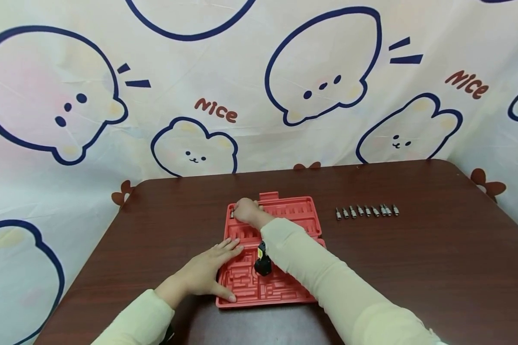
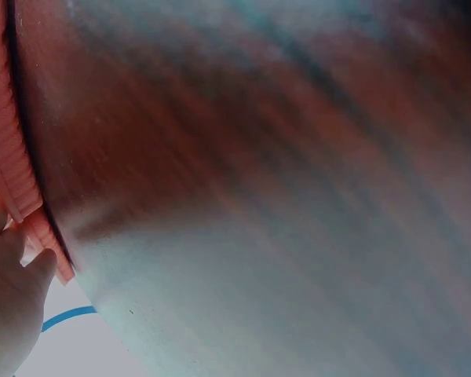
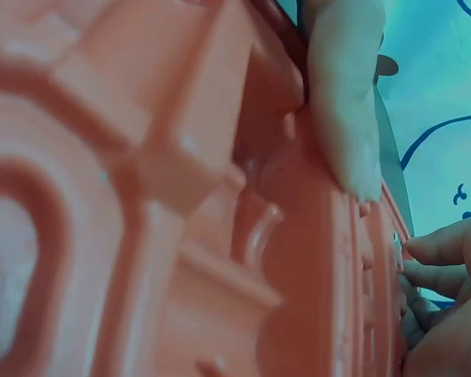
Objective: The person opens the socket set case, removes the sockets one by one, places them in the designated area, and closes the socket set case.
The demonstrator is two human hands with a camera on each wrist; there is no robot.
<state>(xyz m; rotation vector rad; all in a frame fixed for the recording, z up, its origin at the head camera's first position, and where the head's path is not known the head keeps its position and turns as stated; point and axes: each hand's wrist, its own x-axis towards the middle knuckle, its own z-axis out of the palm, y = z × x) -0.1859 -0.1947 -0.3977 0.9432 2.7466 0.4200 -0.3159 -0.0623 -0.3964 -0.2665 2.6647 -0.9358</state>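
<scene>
An open red plastic tool case (image 1: 285,291) with moulded slots lies on the table. At the upper left of its far half, my right hand (image 1: 248,212) has its fingers curled around a small silver socket bit (image 1: 231,214) in a slot. In the right wrist view, the fingertips of that hand (image 3: 447,275) meet at the case wall, with a glint of metal beside them. My left hand (image 1: 205,270) lies with spread fingers on the left edge of the near half. At the left wrist view's edge, that hand (image 2: 12,290) touches the red case (image 2: 8,133).
Several silver socket bits (image 1: 368,211) stand in a row on the dark brown table (image 1: 414,268), right of the case. A black wrist camera (image 1: 262,261) hangs under my right wrist over the case. A printed cloth (image 1: 259,143) hangs behind the table.
</scene>
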